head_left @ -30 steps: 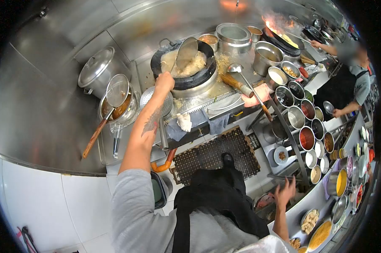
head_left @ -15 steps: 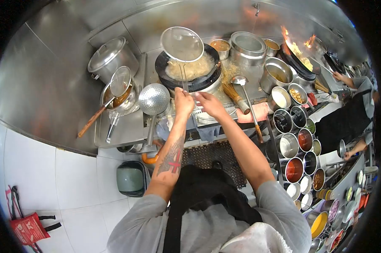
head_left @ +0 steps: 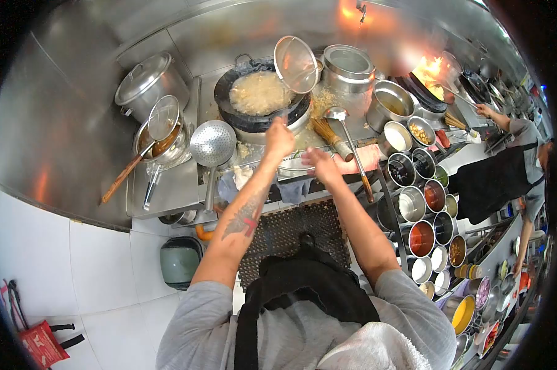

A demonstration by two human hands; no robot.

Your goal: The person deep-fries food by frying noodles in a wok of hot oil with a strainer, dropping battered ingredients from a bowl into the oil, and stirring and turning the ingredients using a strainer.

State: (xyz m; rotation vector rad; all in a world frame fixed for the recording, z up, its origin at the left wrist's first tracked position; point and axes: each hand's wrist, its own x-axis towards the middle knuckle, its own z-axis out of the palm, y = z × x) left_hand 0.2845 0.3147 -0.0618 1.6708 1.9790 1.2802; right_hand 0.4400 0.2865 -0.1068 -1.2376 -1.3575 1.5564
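Observation:
My left hand (head_left: 280, 138) is closed around the handle of a round wire-mesh strainer (head_left: 296, 64), raised over the right rim of a black wok (head_left: 224, 92). Pale food (head_left: 260, 92) lies in bubbling, foamy liquid inside the wok. Just to the right, my right hand (head_left: 321, 165) is near the stove's front edge, its fingers partly curled and blurred; whether it holds anything is hidden. A perforated ladle (head_left: 213, 143) rests left of my hands. On the right lie a bamboo brush (head_left: 332, 138) and a long-handled ladle (head_left: 351, 151).
A lidded pot (head_left: 152, 83) stands at the left beside a bowl (head_left: 144, 143) with a small strainer over it. Metal containers of sauces (head_left: 421, 238) fill the right side. A co-worker (head_left: 497, 179) stands at a flaming wok (head_left: 423, 92) at the far right.
My right hand has come from the lower right to beside my left. The strainer went up out of the wok, then over to its right rim. Flames at the co-worker's wok have grown.

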